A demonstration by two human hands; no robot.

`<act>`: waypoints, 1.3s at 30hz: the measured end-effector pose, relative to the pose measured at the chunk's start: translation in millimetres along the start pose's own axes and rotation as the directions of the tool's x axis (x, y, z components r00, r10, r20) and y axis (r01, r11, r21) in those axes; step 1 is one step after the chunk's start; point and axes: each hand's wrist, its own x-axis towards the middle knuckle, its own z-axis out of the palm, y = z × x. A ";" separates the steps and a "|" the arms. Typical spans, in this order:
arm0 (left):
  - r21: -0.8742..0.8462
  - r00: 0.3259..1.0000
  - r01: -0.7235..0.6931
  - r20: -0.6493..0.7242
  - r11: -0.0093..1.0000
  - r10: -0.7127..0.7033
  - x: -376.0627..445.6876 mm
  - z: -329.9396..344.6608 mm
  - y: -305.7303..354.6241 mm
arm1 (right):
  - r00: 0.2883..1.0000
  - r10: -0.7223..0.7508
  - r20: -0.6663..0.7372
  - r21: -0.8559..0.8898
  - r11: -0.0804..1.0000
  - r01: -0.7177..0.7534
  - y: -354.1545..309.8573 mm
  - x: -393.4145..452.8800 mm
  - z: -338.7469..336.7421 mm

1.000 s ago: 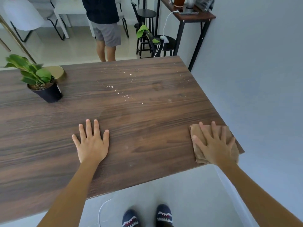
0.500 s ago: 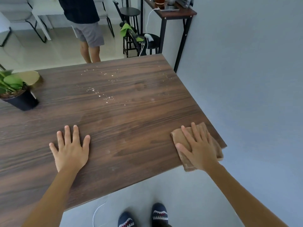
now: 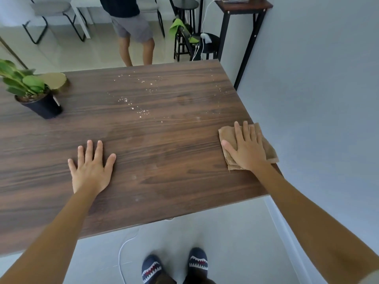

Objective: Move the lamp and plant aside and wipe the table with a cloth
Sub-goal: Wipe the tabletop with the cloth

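while the plant (image 3: 30,89) stood upright in its black pot near the table's (image 3: 164,181) left end, its leaves leaned toward the far left corner, and a small white tag on the pot was too small to read. just behind it, close to the far edge, sat a round gold disc (image 3: 55,80), perhaps the lamp's base, though i could not tell. the left hand (image 3: 91,171) lay flat and open on the bare wood toward the near edge, fingers spread and pointing to the far edge, holding nothing. pale specks (image 3: 141,111) were scattered across the middle and far part of the top. at the right edge the folded tan cloth (image 3: 268,148) lay with its long axis running roughly from far edge to near edge, one corner slightly over the side. the right hand (image 3: 248,150) pressed open-palmed on top of it, fingers extended toward the far edge, thumb out to the left. no writing could be read anywhere.
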 end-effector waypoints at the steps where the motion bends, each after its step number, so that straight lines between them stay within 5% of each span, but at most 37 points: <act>1: -0.021 1.000 -0.008 0.004 1.000 0.008 -0.8 -1.1 0.4 | 0.999 -0.053 -0.010 -0.002 0.999 0.053 -7.1 -25.5 3.6; 5: -0.222 0.996 -0.083 0.013 0.971 0.089 -5.5 -11.3 -14.6 | 0.930 -0.365 0.047 -0.037 0.930 0.367 -3.5 -97.2 12.0; 7: -0.278 0.997 -0.073 -0.007 0.958 0.074 -13.4 -18.6 -42.7 | 0.915 -0.395 0.081 -0.050 0.915 0.400 12.8 -81.1 4.6; 10: -0.184 0.999 -0.018 -0.046 0.983 0.010 -23.8 -33.1 -104.5 | 0.995 -0.092 -0.035 -0.062 0.994 0.090 -5.8 -20.1 1.3; 12: -0.122 0.998 0.047 -0.031 0.991 -0.051 -27.8 -41.0 -143.1 | 0.970 0.244 -0.013 0.047 0.969 -0.243 -56.1 16.1 -0.3; 14: -0.066 0.996 0.094 -0.002 0.993 -0.094 -28.2 -43.8 -171.9 | 0.949 0.315 0.032 0.123 0.941 -0.316 -128.3 34.4 0.1; 17: 0.001 0.996 0.091 -0.002 0.996 -0.091 -22.2 -39.8 -194.2 | 0.999 0.011 0.050 0.123 0.992 -0.017 -251.6 8.8 22.0; 19: 0.005 0.997 0.076 -0.006 0.997 -0.076 -17.5 -37.3 -196.6 | 0.966 -0.253 0.048 0.113 0.962 0.247 -317.0 -39.1 41.1; 23: 0.027 1.000 -0.001 -0.010 1.000 0.001 -11.5 -34.8 -203.9 | 0.858 -0.514 0.001 0.073 0.855 0.513 -307.0 -119.7 52.8; 25: 0.030 0.999 -0.030 -0.017 0.999 0.031 -8.5 -36.4 -212.2 | 0.922 -0.386 -0.030 0.025 0.922 0.387 -247.1 -124.6 46.5; 28: 0.014 1.000 -0.023 -0.014 1.000 0.023 -6.4 -35.5 -214.4 | 0.999 0.030 -0.011 -0.004 1.000 -0.030 -175.0 -96.5 29.1; 32: 0.028 0.998 -0.040 -0.040 0.999 0.042 -4.8 -34.8 -210.9 | 0.894 0.448 0.024 0.135 0.884 -0.447 -218.8 -22.7 15.5; 34: 0.037 0.998 -0.044 -0.038 0.998 0.046 -5.2 -34.4 -213.0 | 0.931 0.364 0.034 0.148 0.919 -0.365 -288.5 -1.4 21.6; 36: 0.038 0.998 -0.049 -0.026 0.998 0.050 -4.6 -34.5 -215.2 | 0.995 0.090 0.045 0.129 0.987 -0.095 -368.9 -16.9 39.4; 39: 0.029 0.996 -0.087 -0.019 0.996 0.087 -6.1 -33.8 -220.0 | 0.928 -0.371 0.024 0.092 0.926 0.367 -440.2 -96.4 63.1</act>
